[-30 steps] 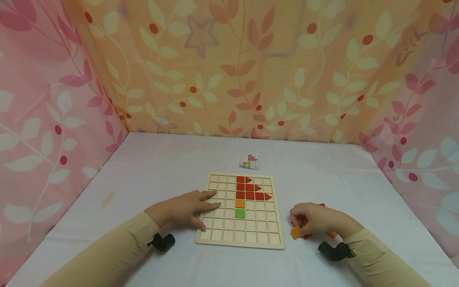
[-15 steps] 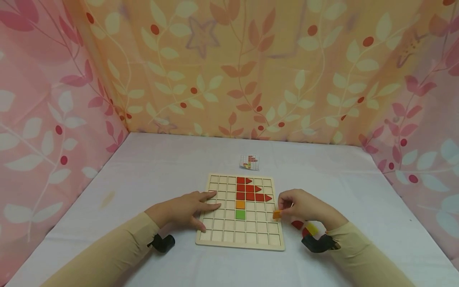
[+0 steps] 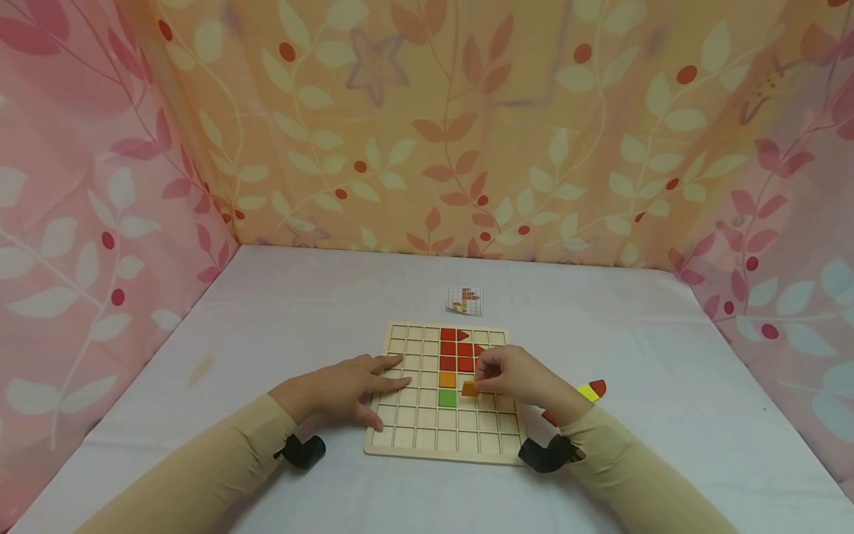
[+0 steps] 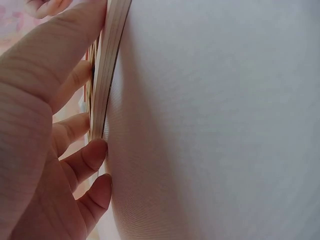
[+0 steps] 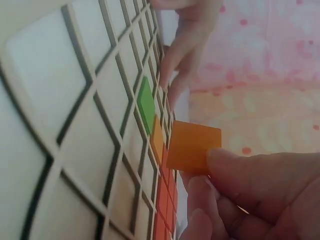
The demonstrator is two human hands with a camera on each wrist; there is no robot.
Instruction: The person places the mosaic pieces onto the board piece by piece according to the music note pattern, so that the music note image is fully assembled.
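A wooden grid board (image 3: 490, 445) lies on the white table. My right hand (image 3: 517, 374) pinches an orange square tile (image 5: 194, 146) between thumb and fingers, tilted above the grid. In the head view it is just right of an orange tile (image 3: 447, 380) and a green tile (image 3: 447, 398), both set in one column. Red tiles (image 3: 448, 348) fill cells above them, the right ends of the lower rows partly hidden by my right hand. My left hand (image 3: 336, 389) rests with spread fingers on the board's left edge; its thumb lies near the lower left corner.
A small pattern card (image 3: 463, 301) lies behind the board. Right of the board, partly behind my right forearm, are loose pieces, among them a yellow piece (image 3: 590, 392) and a red rounded piece (image 3: 598, 388). Patterned cloth walls (image 3: 427, 148) enclose the table.
My right hand has picked up the orange square tile from the loose pieces at the right and carried it left over the board. The left hand has stayed in place.
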